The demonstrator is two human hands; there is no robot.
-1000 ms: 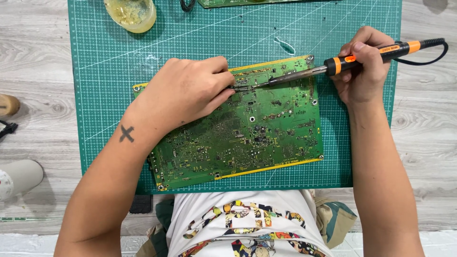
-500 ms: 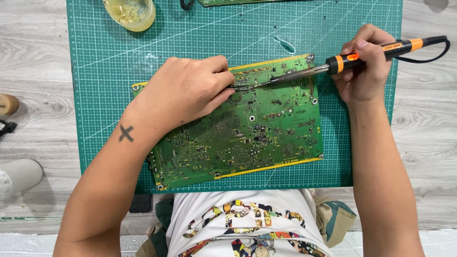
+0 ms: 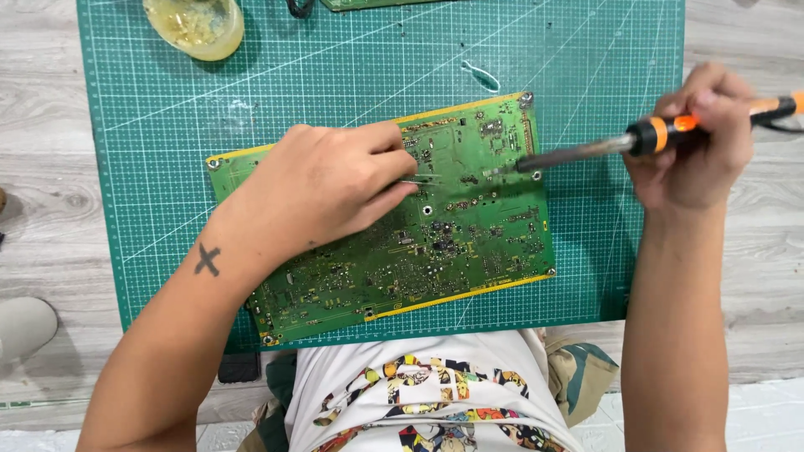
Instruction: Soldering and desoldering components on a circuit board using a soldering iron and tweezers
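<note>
Right hand [image 3: 699, 146]: closed around the orange-and-black handle of a soldering iron [image 3: 636, 141], fingers wrapped over the grip, cable trailing off the right edge. The iron's dark shaft points left; its tip now sits near the upper right part of the green circuit board [image 3: 435, 243], whereas half a second and a second earlier the tip reached further in, toward the board's upper middle, close to the other hand's tool. The iron has therefore drawn back rightward from the worked spot; judged from this, heat is off the joint for the moment. Left hand [image 3: 322, 188]: resting on the board's upper left, fingers pinched on thin metal tweezers [image 3: 423, 177] whose points lie at the board's upper middle; this hand has kept its place. Whether the tweezers grip a component cannot be told. Board: flat, slightly tilted, on a green cutting mat [image 3: 586, 67]. Above the board, at the mat's far left corner, a yellowish dish [image 3: 194, 25]. Beneath the mat, grey wood-grain floor [image 3: 46, 167].
</note>
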